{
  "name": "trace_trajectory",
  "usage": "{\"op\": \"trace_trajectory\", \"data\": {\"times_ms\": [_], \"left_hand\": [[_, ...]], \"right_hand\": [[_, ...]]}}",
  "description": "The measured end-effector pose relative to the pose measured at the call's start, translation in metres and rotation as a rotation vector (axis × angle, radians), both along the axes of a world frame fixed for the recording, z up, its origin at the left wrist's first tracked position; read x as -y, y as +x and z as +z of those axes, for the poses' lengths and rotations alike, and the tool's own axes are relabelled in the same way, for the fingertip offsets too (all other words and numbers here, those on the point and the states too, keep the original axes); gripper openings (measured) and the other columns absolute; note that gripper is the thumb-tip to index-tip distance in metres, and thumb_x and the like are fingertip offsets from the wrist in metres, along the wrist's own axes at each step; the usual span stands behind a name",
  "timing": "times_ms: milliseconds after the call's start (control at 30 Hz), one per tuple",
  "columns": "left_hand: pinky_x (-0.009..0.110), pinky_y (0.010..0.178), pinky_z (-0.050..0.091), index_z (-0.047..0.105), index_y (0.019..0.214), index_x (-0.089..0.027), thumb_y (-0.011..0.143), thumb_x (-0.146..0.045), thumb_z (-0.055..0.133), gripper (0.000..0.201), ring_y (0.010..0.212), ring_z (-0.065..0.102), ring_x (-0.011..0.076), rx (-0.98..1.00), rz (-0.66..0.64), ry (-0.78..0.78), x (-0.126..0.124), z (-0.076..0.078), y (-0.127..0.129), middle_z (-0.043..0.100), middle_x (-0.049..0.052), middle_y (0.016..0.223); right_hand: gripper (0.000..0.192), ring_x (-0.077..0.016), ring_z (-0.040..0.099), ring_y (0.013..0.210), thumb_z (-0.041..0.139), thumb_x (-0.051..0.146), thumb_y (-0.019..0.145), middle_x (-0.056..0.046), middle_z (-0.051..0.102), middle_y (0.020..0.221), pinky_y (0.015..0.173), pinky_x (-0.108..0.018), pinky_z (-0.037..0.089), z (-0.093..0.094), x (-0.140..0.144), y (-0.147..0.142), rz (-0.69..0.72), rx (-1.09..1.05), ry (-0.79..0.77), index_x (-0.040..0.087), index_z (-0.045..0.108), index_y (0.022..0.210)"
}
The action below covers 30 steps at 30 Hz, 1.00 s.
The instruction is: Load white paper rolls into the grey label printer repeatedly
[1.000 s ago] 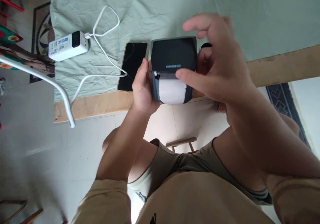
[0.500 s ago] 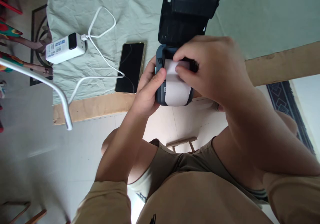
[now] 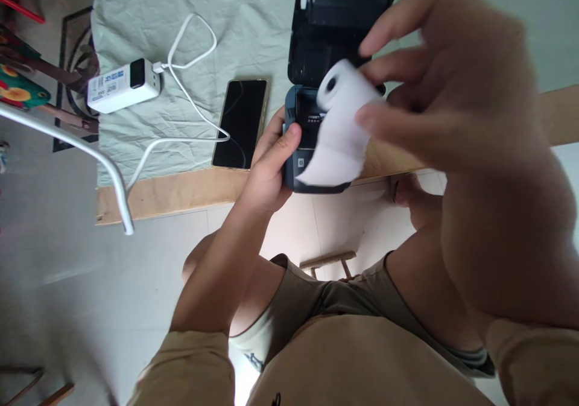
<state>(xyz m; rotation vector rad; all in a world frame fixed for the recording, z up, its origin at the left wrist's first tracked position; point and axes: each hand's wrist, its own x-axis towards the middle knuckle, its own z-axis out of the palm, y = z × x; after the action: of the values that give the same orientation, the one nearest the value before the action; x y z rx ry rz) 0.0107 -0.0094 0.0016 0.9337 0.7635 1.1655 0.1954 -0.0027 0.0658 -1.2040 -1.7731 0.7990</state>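
My left hand (image 3: 274, 158) grips the left side of a small dark receipt printer (image 3: 307, 119), its thumb on the top edge. The printer's black lid (image 3: 337, 17) stands flipped open at the far side, and part of the paper bay shows. Above the bay, my right hand (image 3: 434, 86) holds a white paper roll (image 3: 346, 116) between thumb and fingers. The roll is tilted, its core hole facing left, and a loose torn-edged tail hangs over the printer's front. Some of the right hand is blurred by motion.
Left of the printer lies a black-screened phone (image 3: 242, 122) on a green cloth (image 3: 190, 98). A white power bank (image 3: 122, 86) with a white cable (image 3: 181, 95) sits farther left. A white curved tube (image 3: 85, 149) crosses at left. Below the wooden table edge (image 3: 181, 198) is a stool (image 3: 328, 261).
My right hand has lifted the paper roll out of the printer's bay, moving up and to the right. My left hand keeps its hold on the printer.
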Motion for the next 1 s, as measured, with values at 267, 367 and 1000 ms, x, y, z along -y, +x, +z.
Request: {"op": "trace_trajectory", "data": {"times_ms": [267, 367, 1000], "left_hand": [[0.034, 0.105, 0.052, 0.067, 0.094, -0.020, 0.090, -0.036, 0.059, 0.018, 0.140, 0.046, 0.0261, 0.008, 0.025, -0.038, -0.001, -0.003, 0.000, 0.069, 0.004, 0.104], [0.035, 0.105, 0.052, 0.067, 0.095, -0.022, 0.092, -0.035, 0.056, 0.018, 0.139, 0.047, 0.0252, 0.008, 0.019, -0.023, -0.001, -0.002, 0.001, 0.069, 0.003, 0.106], [0.035, 0.107, 0.051, 0.068, 0.101, -0.022, 0.089, -0.045, 0.060, 0.027, 0.128, 0.059, 0.0247, 0.012, 0.024, 0.020, -0.004, -0.006, 0.002, 0.072, 0.001, 0.097]], "right_hand": [[0.024, -0.0051, 0.035, 0.047, 0.022, 0.015, 0.087, -0.001, 0.046, 0.071, 0.040, -0.023, 0.018, -0.029, -0.037, 0.029, -0.527, -0.692, -0.361, 0.020, 0.043, 0.077], [0.008, -0.0048, 0.037, 0.047, 0.045, 0.014, 0.075, 0.001, 0.046, 0.072, 0.038, -0.023, 0.021, -0.047, -0.038, 0.035, -0.558, -0.574, -0.250, 0.022, 0.047, 0.078], [0.045, -0.0263, 0.057, 0.108, 0.064, 0.012, 0.067, -0.012, 0.060, 0.114, 0.098, -0.044, 0.041, -0.058, -0.020, 0.049, -0.504, 0.393, 0.406, 0.017, 0.053, 0.111]]}}
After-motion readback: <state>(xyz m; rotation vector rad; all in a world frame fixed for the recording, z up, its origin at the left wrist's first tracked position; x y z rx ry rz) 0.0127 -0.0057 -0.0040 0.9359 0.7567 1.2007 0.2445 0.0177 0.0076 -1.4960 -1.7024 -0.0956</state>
